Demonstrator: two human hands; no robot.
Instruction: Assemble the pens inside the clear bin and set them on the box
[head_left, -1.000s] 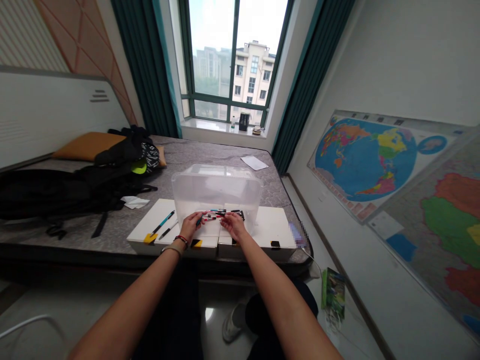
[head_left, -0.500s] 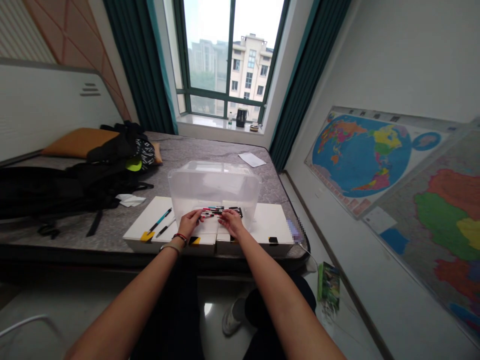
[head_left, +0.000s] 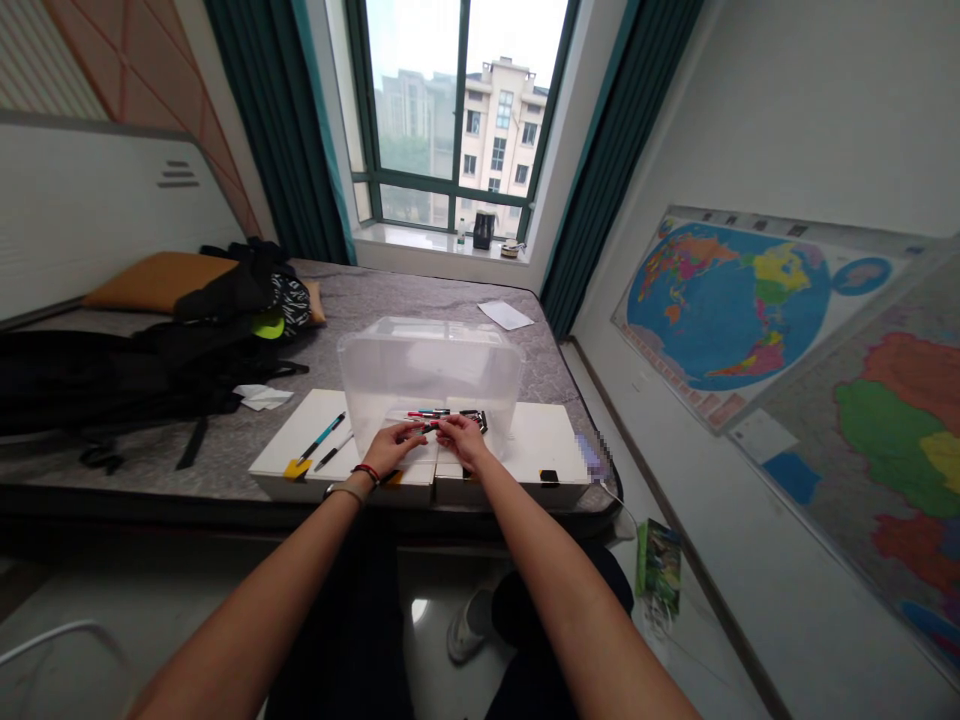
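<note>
pen (head_left: 430, 428): head view, between the two hands, in front of the clear bin's far wall; dark with a red part, mostly covered.
left hand (head_left: 390, 447): fingers together, pinched on the left end of the pen; exact contact too small to tell.
right hand (head_left: 463, 442): fingers together, pinched at the red end of the pen.
slip risk: only a short length shows between the fingers; an off-line push or pull by either hand could twist the pen loose.
loose pens (head_left: 429, 412): lying just beyond the fingers; a knuckle could catch them and scatter them, since nothing visible restrains them.
clear bin (head_left: 427, 365): set on the boxes, around the loose pens; whether the hands are inside its edge cannot be told. a wrist lifted carelessly could bump it and shift it.
left white box (head_left: 289, 436): carries a blue pen (head_left: 322, 438) and a black-and-white pen (head_left: 334, 452) near the left wrist; a sideways sweep of that forearm could roll either off the front edge.
right white box (head_left: 540, 435): meets the left white box at a seam; uneven pressure could part the boxes.
bed (head_left: 367, 285): supports both boxes; a soft surface, if so, could let them tilt.
</note>
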